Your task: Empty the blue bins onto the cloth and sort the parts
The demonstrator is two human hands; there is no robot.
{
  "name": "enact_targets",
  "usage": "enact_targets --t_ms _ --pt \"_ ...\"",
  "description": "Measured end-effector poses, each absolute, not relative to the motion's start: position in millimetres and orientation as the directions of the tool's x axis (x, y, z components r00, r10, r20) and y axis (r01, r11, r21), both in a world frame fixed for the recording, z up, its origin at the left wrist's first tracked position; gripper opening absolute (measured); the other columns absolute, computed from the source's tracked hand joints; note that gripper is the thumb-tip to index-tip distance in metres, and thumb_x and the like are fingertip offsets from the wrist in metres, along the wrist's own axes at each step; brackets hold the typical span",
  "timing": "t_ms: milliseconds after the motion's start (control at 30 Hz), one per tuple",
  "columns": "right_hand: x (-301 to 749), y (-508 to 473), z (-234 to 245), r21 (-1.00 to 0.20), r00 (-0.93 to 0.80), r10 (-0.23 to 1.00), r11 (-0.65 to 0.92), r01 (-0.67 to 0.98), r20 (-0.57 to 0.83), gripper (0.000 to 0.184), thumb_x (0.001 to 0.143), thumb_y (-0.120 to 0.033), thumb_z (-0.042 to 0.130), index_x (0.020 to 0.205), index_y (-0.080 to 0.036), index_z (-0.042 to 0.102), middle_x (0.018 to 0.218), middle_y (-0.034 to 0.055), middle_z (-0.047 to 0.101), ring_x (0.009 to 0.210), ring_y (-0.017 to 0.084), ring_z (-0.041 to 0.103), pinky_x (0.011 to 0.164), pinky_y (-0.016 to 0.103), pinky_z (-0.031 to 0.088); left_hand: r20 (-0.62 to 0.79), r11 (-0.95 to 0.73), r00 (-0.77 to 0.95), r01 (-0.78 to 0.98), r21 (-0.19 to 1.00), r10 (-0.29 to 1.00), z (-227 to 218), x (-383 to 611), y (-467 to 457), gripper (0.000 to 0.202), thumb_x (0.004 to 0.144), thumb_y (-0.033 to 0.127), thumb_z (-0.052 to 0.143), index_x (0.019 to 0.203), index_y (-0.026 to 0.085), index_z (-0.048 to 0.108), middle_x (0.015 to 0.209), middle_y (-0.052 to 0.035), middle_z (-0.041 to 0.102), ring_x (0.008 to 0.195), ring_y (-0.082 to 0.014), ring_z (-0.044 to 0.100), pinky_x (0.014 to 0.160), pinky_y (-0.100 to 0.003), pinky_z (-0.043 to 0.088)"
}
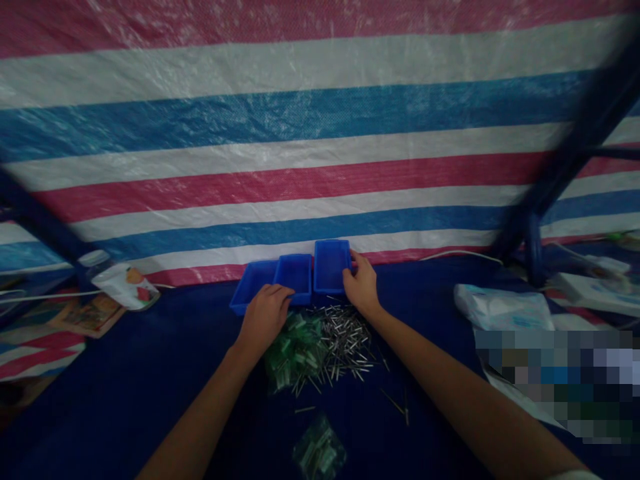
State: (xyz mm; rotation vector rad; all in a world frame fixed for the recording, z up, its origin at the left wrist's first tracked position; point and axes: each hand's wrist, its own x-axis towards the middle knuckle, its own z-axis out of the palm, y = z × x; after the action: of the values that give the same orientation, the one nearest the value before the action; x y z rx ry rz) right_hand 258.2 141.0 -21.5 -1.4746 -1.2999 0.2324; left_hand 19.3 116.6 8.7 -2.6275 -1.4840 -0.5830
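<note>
Three small blue plastic trays stand in a row at the far edge of a dark blue table. My right hand grips the near right corner of the right blue tray, fingers curled over its rim. My left hand rests with fingers curled against the front rim of the middle blue tray; the left blue tray lies beside it. Just in front of my hands lies a heap of thin metal pins and a pile of small green clear plastic pieces.
A striped red, white and blue tarp hangs behind the table. A smaller clump of green pieces lies nearer me. A white packet sits at left, white bags and papers at right, and dark blue frame bars cross both sides.
</note>
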Motion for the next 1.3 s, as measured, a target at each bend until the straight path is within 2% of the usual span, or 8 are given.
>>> enact_targets --t_ms 167,367,667,767,933,1133,1300 --pt "258.8 141.7 -22.7 -0.777 0.361 0.792 0.212 0.593 0.492 0.056 0.075 -0.016 0.048 0.130 -0.014 0.060 0.119 0.0137 0.066 0.110 0.025 0.060 0.103 0.043 0.044 0.340 -0.516 0.455 0.850 0.111 0.823 10.1 22.7 119.0 0.022 0.094 0.021 0.054 0.106 0.023 0.072 0.107 -0.0061 0.076 0.100 -0.0239 0.067 0.093 -0.039 0.051" --pt "257.8 141.0 -21.7 -0.770 0.338 0.821 0.181 0.612 0.461 0.054 0.075 -0.017 0.049 0.127 -0.010 0.061 0.114 0.0158 0.067 0.104 0.026 0.062 0.101 0.041 0.046 0.296 -0.498 0.460 0.865 0.063 0.837 15.1 24.6 115.1 0.018 0.093 0.019 0.056 0.103 0.022 0.071 0.102 -0.0064 0.075 0.098 -0.0243 0.066 0.085 -0.035 0.051" --pt "253.2 141.4 -23.7 -0.773 0.291 0.882 0.117 0.624 0.369 0.049 0.075 -0.015 0.052 0.122 -0.016 0.065 0.119 0.0125 0.068 0.112 0.025 0.062 0.105 0.040 0.044 0.257 -0.494 0.482 0.869 -0.020 0.838 20.2 20.9 113.4 0.019 0.094 0.018 0.054 0.101 0.022 0.070 0.098 -0.0071 0.073 0.095 -0.0246 0.065 0.080 -0.034 0.050" --pt "254.0 139.4 -22.0 -0.770 0.273 0.899 0.101 0.630 0.342 0.048 0.076 -0.015 0.052 0.122 -0.017 0.065 0.118 0.0109 0.069 0.111 0.024 0.062 0.104 0.038 0.044 0.254 -0.498 0.488 0.867 -0.026 0.835 20.4 21.6 112.9 0.021 0.094 0.017 0.052 0.104 0.021 0.070 0.101 -0.0080 0.073 0.096 -0.0252 0.064 0.081 -0.035 0.050" --pt "255.6 136.5 -17.4 -0.759 0.259 0.921 0.059 0.648 0.293 0.050 0.077 -0.016 0.054 0.126 -0.012 0.063 0.123 0.0151 0.067 0.114 0.025 0.062 0.106 0.039 0.042 0.221 -0.562 0.553 0.826 -0.025 0.803 21.7 20.9 115.7 0.029 0.096 0.014 0.047 0.112 0.019 0.070 0.105 -0.0081 0.074 0.097 -0.0245 0.064 0.087 -0.037 0.050" --pt "259.0 130.5 -13.1 -0.771 0.250 0.935 0.037 0.635 0.252 0.052 0.077 -0.016 0.054 0.129 -0.011 0.061 0.125 0.0153 0.067 0.115 0.025 0.062 0.106 0.038 0.043 0.171 -0.628 0.622 0.778 -0.018 0.764 16.9 16.0 120.4 0.031 0.097 0.015 0.045 0.113 0.021 0.071 0.104 -0.0069 0.075 0.095 -0.0231 0.066 0.087 -0.036 0.050" --pt "262.2 128.0 -11.5 -0.798 0.227 0.945 0.054 0.600 0.234 0.051 0.077 -0.015 0.054 0.128 -0.015 0.062 0.124 0.0120 0.069 0.114 0.023 0.063 0.106 0.037 0.043 0.157 -0.638 0.631 0.770 -0.013 0.760 17.0 14.2 119.8 0.031 0.097 0.016 0.046 0.114 0.022 0.071 0.107 -0.0075 0.075 0.099 -0.0236 0.067 0.089 -0.037 0.050"
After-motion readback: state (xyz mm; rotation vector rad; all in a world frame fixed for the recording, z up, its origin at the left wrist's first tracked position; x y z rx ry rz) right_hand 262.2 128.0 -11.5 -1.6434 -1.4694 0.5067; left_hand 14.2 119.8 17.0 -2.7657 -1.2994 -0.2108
